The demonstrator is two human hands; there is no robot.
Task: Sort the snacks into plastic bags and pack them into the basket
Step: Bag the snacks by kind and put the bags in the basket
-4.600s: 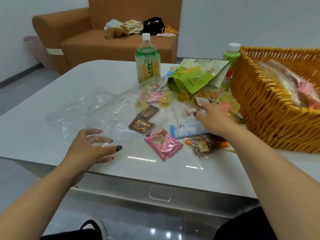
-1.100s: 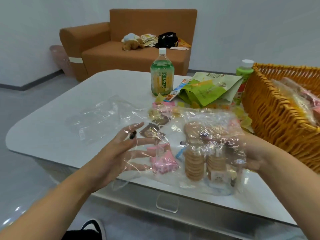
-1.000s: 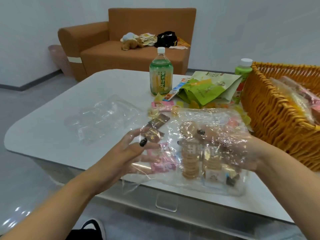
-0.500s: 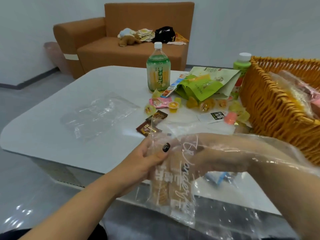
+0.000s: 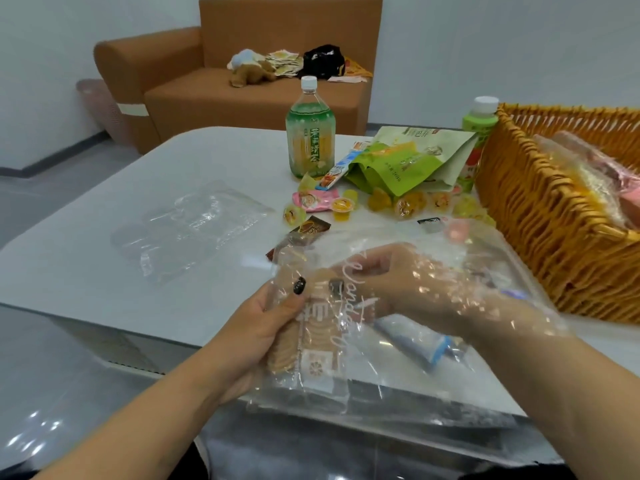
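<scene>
- Clear plastic bag with white script lettering [image 5: 398, 372]: you are holding it over the near edge of the pale grey table [image 5: 86, 271], just in front of you, with stacked round biscuit packs [image 5: 304, 337] and a blue-and-white wrapped bar [image 5: 412, 341] lying inside.
- On the far left, a second empty crumpled clear bag [image 5: 187, 230] is lying flat on the table, well apart from your hands.
- Your left hand [image 5: 266, 327] is gripping the bag from outside, fingers curled round the biscuit packs and thumb pressing on top.
- Behind it, a green tea bottle with a white cap [image 5: 310, 133] is standing upright, with small yellow jelly cups [image 5: 343, 204] and a brown chocolate sachet [image 5: 311, 228] lying loose nearby.
- Your right hand [image 5: 408, 282] is sitting inside the bag, fingers bent and pinching the top of the biscuit packs through the opening.
- On the right, the woven orange wicker basket [image 5: 540, 216] is resting on the table, already holding filled bags.
</scene>
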